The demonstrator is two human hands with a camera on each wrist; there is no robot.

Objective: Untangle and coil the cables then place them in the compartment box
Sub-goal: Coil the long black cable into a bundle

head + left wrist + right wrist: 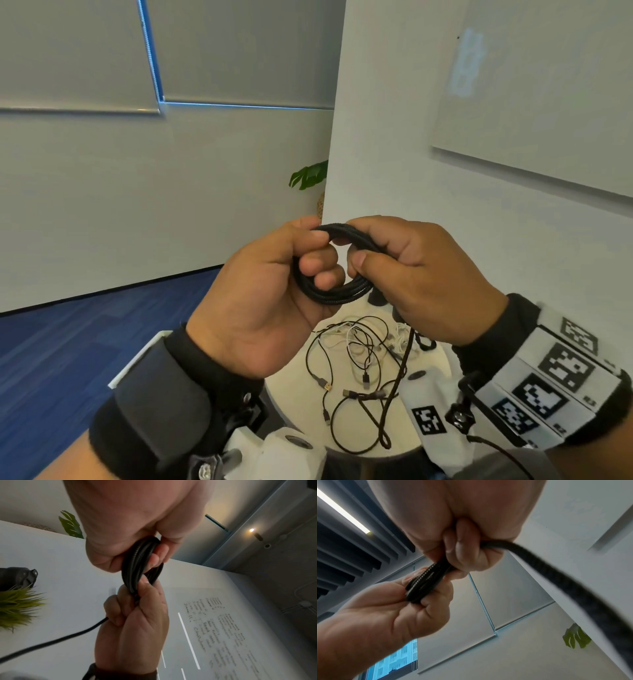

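Observation:
A black braided cable coil (334, 291) (137, 563) (423, 582) is held in the air above a round white table (431, 363). My left hand (274, 284) grips its left side, thumb on top and fingers curled through the loop. My right hand (404, 274) pinches its right side. The cable's loose tail (394, 394) (573, 588) hangs from my right hand down to the table. A tangle of thin black and white cables (356, 363) lies on the table below. The compartment box is not in view.
A white wall edge (329, 137) stands just behind my hands, with a green plant leaf (308, 174) beside it. Blue carpet (85, 342) lies to the left. A small grass-like plant (15, 604) shows in the left wrist view.

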